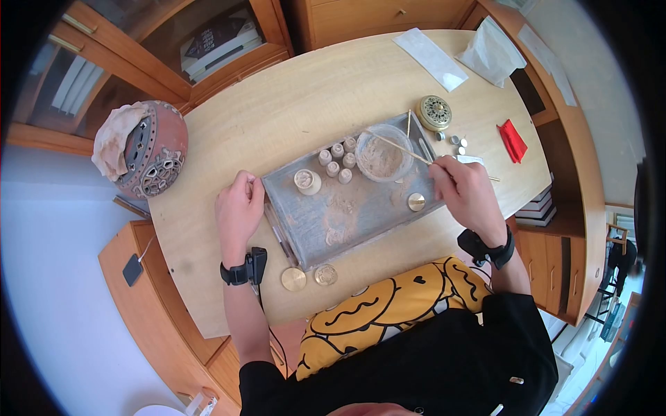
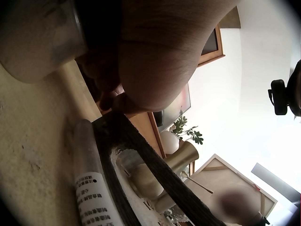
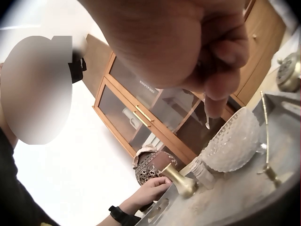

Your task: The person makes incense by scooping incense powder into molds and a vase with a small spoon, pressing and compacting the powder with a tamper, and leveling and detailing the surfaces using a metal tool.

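My right hand pinches a thin gold-coloured stick, which slants over a translucent bowl of greyish-brown powder. In the right wrist view a small flat tip points down from the curled fingers near the textured bowl. The bowl stands on a grey rectangular tray dusted with powder. At the tray's left corner, my left hand has its fingers curled. In the left wrist view its thumb presses on the dark corner of the tray, while the other fingers are mostly hidden.
Several small vials and a round-mouthed pot stand on the tray. Beyond it sits a pierced brass burner; a red pouch lies at right. Brass discs lie in front, and a pierced clay pot stands at left.
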`<state>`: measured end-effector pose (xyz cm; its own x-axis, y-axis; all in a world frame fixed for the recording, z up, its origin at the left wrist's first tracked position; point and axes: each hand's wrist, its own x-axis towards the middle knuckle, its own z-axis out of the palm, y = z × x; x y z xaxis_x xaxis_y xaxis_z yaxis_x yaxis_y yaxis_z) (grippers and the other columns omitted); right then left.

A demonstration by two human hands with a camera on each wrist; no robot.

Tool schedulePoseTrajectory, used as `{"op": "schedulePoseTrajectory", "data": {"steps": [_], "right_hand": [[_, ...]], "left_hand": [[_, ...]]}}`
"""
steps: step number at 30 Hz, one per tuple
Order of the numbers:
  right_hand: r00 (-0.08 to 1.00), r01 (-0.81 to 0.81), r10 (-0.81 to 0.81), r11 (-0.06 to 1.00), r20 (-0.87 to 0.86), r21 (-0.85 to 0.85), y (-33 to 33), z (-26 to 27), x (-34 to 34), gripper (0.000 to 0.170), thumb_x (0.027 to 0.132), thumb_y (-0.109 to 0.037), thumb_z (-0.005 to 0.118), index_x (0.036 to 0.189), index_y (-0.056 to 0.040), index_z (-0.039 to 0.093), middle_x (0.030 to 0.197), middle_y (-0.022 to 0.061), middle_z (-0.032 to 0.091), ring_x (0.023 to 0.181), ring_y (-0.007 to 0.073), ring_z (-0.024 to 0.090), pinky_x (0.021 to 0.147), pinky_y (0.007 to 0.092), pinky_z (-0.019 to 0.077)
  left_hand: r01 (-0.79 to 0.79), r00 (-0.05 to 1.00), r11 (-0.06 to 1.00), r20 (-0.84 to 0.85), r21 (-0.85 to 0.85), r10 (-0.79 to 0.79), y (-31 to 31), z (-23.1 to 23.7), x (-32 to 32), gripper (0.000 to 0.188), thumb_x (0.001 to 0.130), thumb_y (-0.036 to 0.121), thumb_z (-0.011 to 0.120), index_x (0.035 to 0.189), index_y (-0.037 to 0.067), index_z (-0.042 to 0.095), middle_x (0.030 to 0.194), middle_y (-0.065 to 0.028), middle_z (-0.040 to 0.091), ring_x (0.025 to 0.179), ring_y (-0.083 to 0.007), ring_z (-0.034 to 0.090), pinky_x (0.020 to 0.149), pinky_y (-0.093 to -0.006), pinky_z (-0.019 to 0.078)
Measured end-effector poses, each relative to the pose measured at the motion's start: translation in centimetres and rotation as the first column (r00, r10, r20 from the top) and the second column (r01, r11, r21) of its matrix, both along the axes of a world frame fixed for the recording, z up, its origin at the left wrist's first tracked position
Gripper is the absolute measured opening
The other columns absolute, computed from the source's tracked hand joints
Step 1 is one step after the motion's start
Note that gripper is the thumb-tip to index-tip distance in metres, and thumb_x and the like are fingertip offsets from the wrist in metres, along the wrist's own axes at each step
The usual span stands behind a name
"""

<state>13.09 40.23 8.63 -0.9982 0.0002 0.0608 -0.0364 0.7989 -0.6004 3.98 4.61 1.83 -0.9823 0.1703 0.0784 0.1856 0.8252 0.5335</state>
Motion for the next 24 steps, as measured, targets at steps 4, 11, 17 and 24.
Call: {"op": "schedulePoseTrajectory", "data": {"steps": [4, 11, 17, 24], "right_hand": [[0.99, -0.041, 0.031, 0.997, 0.138, 0.069, 1.4, -1.1, 0.2, 0.018, 0.094, -0.009, 0.053, 0.087, 0.004, 0.063, 0.057, 0.01, 0.061, 0.05, 0.0204, 0.061, 0.053, 0.0296, 0.047], [0.871, 0.111, 0.032, 0.959, 0.49, -0.26, 0.9, 0.0, -0.4, 0.027, 0.097, -0.017, 0.052, 0.081, 0.0022, 0.062, 0.054, 0.005, 0.058, 0.045, 0.01, 0.054, 0.046, 0.024, 0.0429], [0.823, 0.225, 0.125, 0.824, 0.554, -0.52, 2.2, -1.8, -0.1, 0.03, 0.1, -0.021, 0.05, 0.081, -0.0011, 0.061, 0.053, 0.0028, 0.056, 0.043, 0.0075, 0.049, 0.043, 0.0214, 0.0383], [0.835, 0.296, 0.106, 0.741, 0.54, -0.603, 2.2, -1.7, -0.1, 0.032, 0.102, -0.025, 0.049, 0.082, -0.0037, 0.06, 0.054, 0.0014, 0.055, 0.044, 0.0062, 0.047, 0.044, 0.0198, 0.0367]], "left_hand": [[0.002, 1.0, 1.0, -0.022, 0.009, -0.002, 0.0, -0.2, 0.0, 0.014, 0.091, 0.014, 0.06, 0.083, 0.003, 0.056, 0.054, -0.0141, 0.051, 0.049, -0.0312, 0.053, 0.05, -0.042, 0.0394], [0.009, 1.0, 1.0, -0.012, -0.005, -0.009, 0.0, 0.0, 0.0, 0.014, 0.09, 0.014, 0.061, 0.083, 0.003, 0.056, 0.053, -0.0137, 0.051, 0.049, -0.0318, 0.053, 0.05, -0.0425, 0.0397], [0.003, 1.0, 1.0, -0.007, -0.001, -0.003, -0.1, -0.1, 0.0, 0.014, 0.09, 0.014, 0.061, 0.082, 0.003, 0.057, 0.053, -0.0131, 0.052, 0.049, -0.0312, 0.054, 0.05, -0.0419, 0.0401], [0.005, 1.0, 1.0, -0.006, -0.007, -0.005, 0.0, -0.1, -0.1, 0.014, 0.09, 0.014, 0.061, 0.083, 0.003, 0.057, 0.054, -0.0131, 0.052, 0.049, -0.0311, 0.054, 0.05, -0.0417, 0.0406]]}}
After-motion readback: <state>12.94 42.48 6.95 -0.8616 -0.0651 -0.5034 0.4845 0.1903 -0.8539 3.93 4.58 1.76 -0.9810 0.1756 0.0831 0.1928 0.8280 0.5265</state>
